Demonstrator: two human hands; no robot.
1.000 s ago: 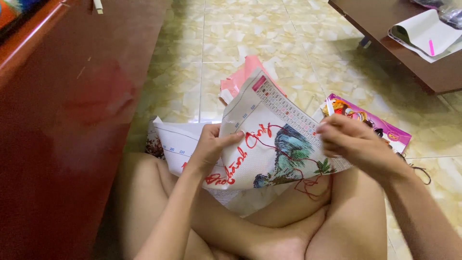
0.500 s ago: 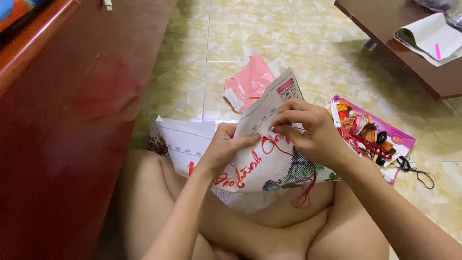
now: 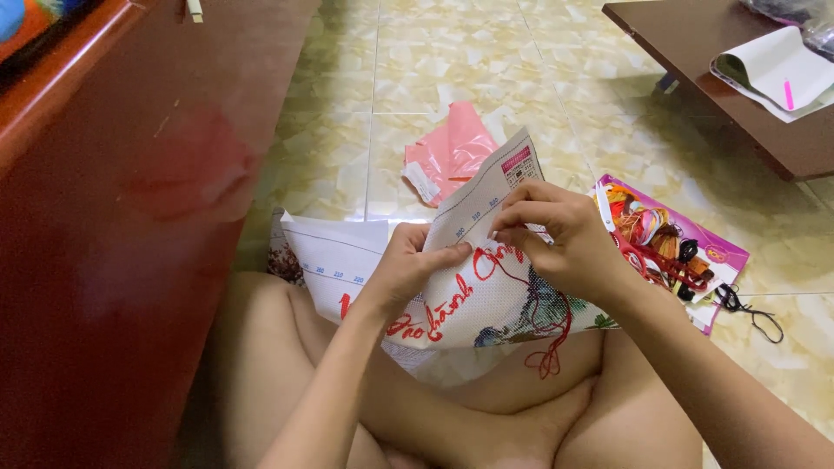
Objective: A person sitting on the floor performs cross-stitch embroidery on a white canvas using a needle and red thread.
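Stitching looks to be the step in hand: the right hand [image 3: 565, 239] pinches closed at the top fold of a cross-stitch canvas [image 3: 486, 291], fingertips meeting as if on a needle, though the needle itself is too small to make out. The left hand [image 3: 408, 265] closes its grip on the same cloth just to the left of that pinch, thumb on the front and fingers behind, keeping the fabric taut over the person's crossed legs. A loose red thread [image 3: 556, 343] hangs below the right grip. The next move, as I judge it, calls for a steady pull through the weave while the left hand holds the cloth flat. That canvas is white with a ruled, numbered edge, partly worked with red lettering and a teal and dark motif. Beyond the right grip, on the tiled floor [image 3: 452, 61], lies a pink-edged packet of coloured thread skeins [image 3: 669, 243]; above the grips lies a crumpled pink plastic bag [image 3: 452, 152].
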